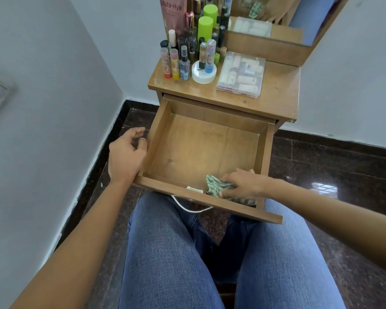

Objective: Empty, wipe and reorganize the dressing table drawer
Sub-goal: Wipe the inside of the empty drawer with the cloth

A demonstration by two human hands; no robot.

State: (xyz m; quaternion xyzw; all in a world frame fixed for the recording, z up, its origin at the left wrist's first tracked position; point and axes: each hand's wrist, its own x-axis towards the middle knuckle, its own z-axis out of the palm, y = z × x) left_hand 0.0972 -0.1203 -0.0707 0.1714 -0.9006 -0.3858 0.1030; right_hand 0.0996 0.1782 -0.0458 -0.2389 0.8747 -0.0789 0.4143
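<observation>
The drawer [205, 150] stands pulled out over the person's lap and holds nothing but a striped cloth [216, 186], which lies in its near right corner, at about 5 o'clock on the drawer floor and tight against the front board. The right hand [243, 182] is clamped on that cloth, fingers curled down over the bunched part, with the bunch sticking out on the hand's 9 o'clock side and a loose tail trailing under the wrist toward 4 o'clock. The left hand [126, 152] hangs just beside the drawer's outer left wall at 9 o'clock, fingers loosely curled and holding nothing; whether it touches the wood I cannot tell. The emptying looks done and the wiping is the step in hand. What the next stroke turns on is that nearly all the bare floor lies from the cloth toward 10 to 12 o'clock, away from the body, so the right hand, the nearer one, would push forward and leftward. The bottles [187, 52] and a clear box [242, 74] wait on the desk [276, 92] at 12 o'clock.
</observation>
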